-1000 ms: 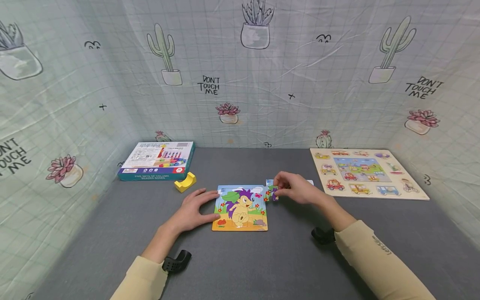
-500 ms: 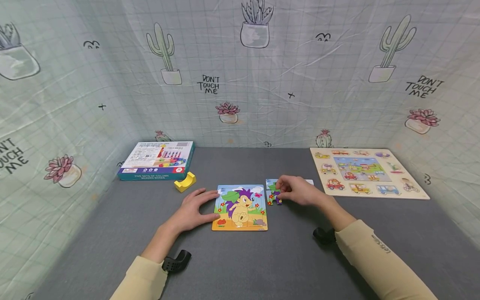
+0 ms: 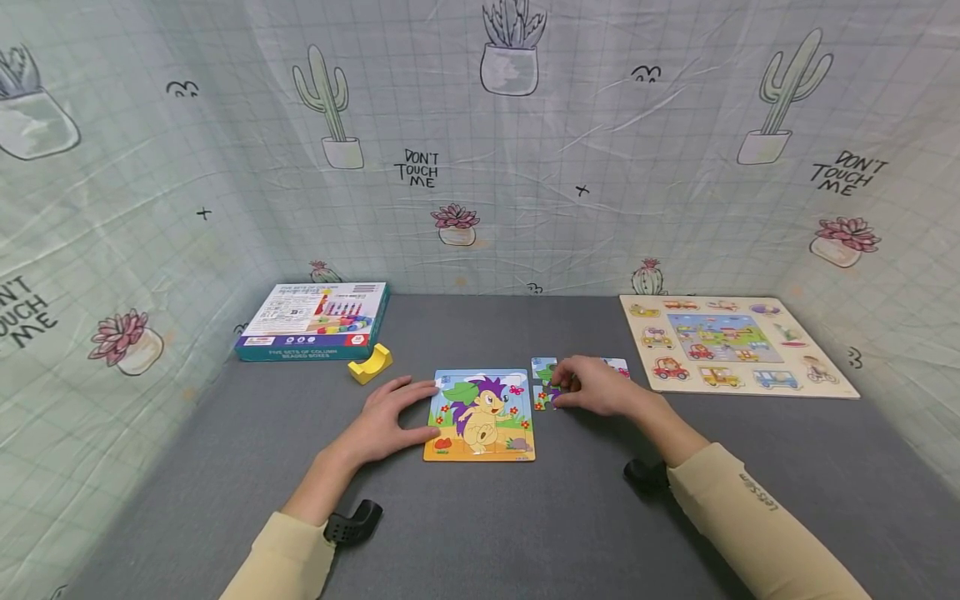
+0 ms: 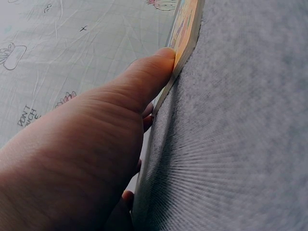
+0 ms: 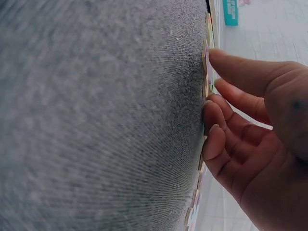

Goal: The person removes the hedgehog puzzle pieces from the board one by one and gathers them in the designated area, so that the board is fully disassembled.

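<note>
Head view: the right hand brings thumb and fingers close together at a flowered puzzle piece, which lies on the grey table just right of the hedgehog board; I cannot tell whether they pinch it or only press. The left hand, thumb and forefinger spread wide, touches the board's left edge. The thin piece looks light and stiff, probably best taken by opposite edges.

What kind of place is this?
It looks like a play or puzzle spot, maybe a set-up booth: a hedgehog puzzle lies on a grey table, a vehicle picture board is off to the right, and cactus-print cloth hangs behind.
</note>
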Tool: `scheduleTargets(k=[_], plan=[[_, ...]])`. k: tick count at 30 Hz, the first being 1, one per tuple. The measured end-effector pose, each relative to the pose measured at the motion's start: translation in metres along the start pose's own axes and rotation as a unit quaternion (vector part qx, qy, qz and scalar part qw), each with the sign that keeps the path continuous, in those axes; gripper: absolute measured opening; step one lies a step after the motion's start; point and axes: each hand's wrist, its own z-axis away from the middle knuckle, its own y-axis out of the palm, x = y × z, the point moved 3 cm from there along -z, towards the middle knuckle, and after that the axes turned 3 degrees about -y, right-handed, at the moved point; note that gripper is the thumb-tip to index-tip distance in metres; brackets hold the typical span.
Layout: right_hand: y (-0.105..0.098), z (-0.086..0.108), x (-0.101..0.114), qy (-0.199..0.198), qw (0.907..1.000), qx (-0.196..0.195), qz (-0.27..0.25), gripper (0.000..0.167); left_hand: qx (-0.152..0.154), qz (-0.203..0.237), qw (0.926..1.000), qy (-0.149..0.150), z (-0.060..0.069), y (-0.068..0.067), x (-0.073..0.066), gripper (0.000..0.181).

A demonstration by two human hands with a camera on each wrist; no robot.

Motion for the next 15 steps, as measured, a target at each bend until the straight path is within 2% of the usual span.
scheduleTargets(k=[15], plan=[[0.0009,0.0023,0.0003,-0.003,1.0000,0.006,0.006,0.031,0.000,-0.003,1.0000,-0.004,0.0002,0.0006,-0.0009,0.068]])
